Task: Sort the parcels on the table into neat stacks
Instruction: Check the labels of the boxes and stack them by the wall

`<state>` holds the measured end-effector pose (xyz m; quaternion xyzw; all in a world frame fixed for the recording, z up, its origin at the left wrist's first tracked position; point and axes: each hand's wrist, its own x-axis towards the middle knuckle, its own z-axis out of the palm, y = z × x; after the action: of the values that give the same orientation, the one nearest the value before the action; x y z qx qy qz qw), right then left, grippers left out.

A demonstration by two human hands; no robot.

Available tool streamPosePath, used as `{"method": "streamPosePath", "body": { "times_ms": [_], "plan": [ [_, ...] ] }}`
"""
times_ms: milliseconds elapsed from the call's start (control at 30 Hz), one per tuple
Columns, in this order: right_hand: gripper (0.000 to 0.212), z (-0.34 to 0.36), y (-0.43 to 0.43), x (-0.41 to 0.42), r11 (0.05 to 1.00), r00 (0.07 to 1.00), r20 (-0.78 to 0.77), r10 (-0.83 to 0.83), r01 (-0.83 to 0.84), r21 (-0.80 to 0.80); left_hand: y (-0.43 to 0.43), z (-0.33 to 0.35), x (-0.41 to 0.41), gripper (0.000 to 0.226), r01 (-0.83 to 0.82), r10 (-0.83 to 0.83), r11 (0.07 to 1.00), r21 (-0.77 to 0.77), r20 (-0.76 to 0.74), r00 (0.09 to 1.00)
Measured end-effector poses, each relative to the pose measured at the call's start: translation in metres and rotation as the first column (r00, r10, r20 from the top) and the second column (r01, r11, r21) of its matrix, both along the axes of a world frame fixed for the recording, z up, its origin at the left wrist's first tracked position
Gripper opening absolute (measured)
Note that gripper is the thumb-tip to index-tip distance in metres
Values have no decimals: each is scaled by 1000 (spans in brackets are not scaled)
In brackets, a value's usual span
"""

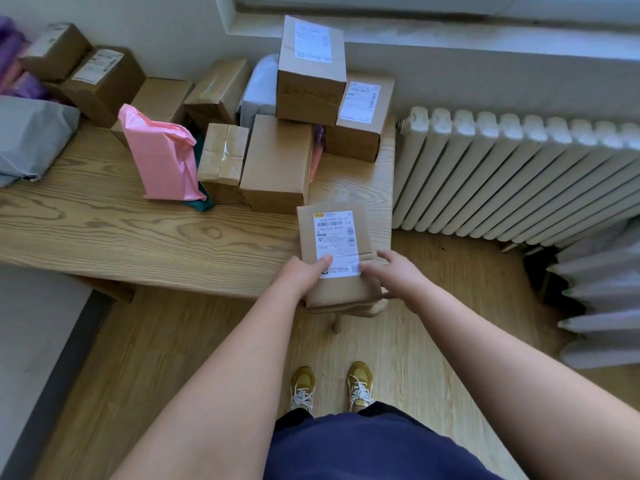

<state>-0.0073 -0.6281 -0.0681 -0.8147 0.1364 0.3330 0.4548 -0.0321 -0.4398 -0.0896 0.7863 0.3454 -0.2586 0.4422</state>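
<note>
A brown labelled parcel (337, 237) lies at the front right corner of the wooden table (104, 230), its near end over the edge. My left hand (303, 275) grips its near left side with the thumb on the white label. My right hand (398, 275) holds its right side, fingers curled onto the top. Behind it stand several cardboard boxes: a plain one (277, 164), a taped one (223, 161), and a tall labelled box (311, 67) stacked on top. A pink mailer bag (161, 157) leans left of them.
More boxes (100, 77) and a grey mailer bag (31, 140) sit at the table's back left. A white radiator (512, 174) stands right of the table, under a window sill. Wooden floor and my shoes (332, 386) are below.
</note>
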Motion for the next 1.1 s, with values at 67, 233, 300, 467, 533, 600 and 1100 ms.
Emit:
{"method": "streamPosePath", "body": {
  "times_ms": [67, 233, 300, 467, 533, 600, 1100],
  "plan": [
    [47, 0, 1, -4, 999, 999, -22, 30, -29, 29, -3, -2, -2, 78, -28, 29, 999, -14, 10, 1000],
    [38, -3, -2, -1, 994, 997, -76, -20, 27, 102, -7, -3, -4, 89, -207, 213, 948, -241, -1, 977],
    [36, -3, -8, 0, 988, 993, -105, -56, 70, 138, -10, 4, -2, 83, -240, 251, 911, -336, -12, 968],
    [61, -1, -28, 11, 918, 948, -236, -213, 277, 284, -9, 23, 5, 69, -218, 242, 860, -461, -7, 970],
    [52, 7, -33, 20, 862, 927, -288, -240, 340, 377, -10, 31, 8, 64, -202, 222, 852, -483, -16, 975],
    [51, 19, -38, 28, 836, 919, -308, -244, 360, 413, -13, 40, 13, 64, -204, 213, 838, -505, -42, 976],
    [37, 55, -47, 43, 803, 950, -181, -254, 312, 509, -14, 71, 38, 56, -183, 295, 770, -611, 88, 951]
  ]
}}
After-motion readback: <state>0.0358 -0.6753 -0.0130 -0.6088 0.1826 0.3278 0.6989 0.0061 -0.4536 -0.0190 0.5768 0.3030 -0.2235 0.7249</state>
